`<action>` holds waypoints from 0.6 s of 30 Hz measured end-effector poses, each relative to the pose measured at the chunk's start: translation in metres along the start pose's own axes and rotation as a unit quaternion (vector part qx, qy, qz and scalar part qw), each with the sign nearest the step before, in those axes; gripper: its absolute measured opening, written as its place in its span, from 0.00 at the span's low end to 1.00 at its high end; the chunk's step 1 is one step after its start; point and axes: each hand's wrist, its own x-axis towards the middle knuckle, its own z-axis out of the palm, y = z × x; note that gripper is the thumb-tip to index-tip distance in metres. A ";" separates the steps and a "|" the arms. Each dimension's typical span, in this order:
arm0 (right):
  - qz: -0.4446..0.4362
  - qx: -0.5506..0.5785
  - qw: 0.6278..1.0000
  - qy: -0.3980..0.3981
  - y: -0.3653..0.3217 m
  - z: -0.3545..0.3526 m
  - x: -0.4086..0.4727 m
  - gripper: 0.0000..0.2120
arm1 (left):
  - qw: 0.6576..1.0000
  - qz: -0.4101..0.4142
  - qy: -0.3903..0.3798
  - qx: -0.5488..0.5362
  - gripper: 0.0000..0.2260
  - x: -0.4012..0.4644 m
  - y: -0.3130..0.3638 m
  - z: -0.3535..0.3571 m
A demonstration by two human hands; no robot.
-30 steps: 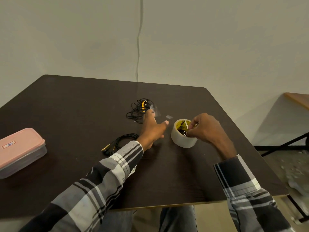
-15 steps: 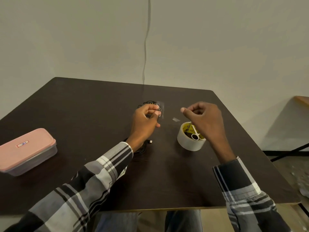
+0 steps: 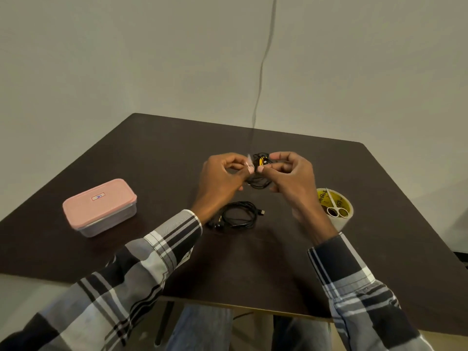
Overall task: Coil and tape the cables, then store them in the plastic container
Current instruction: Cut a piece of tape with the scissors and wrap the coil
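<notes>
a dark brown table fills the middle of the view, its near edge trimmed in a lighter wood tone. behind it stands a plain pale wall, and a thin grey cord runs down the wall to the table's far edge. the person wears plaid sleeves in black, grey and white. below the table's near edge show blue jeans and a dark table leg.
</notes>
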 end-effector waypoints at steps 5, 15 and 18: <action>-0.007 0.037 0.999 -0.023 -0.002 0.010 -0.006 0.13 | 0.998 -0.008 0.045 0.047 0.08 -0.001 -0.006 -0.016; 0.015 0.073 0.997 -0.031 -0.001 0.018 -0.009 0.17 | 0.997 0.014 0.038 0.058 0.09 -0.006 -0.009 -0.011; 0.021 0.084 0.996 -0.029 0.000 0.015 -0.006 0.16 | 0.998 0.003 0.046 0.046 0.08 -0.008 -0.013 -0.011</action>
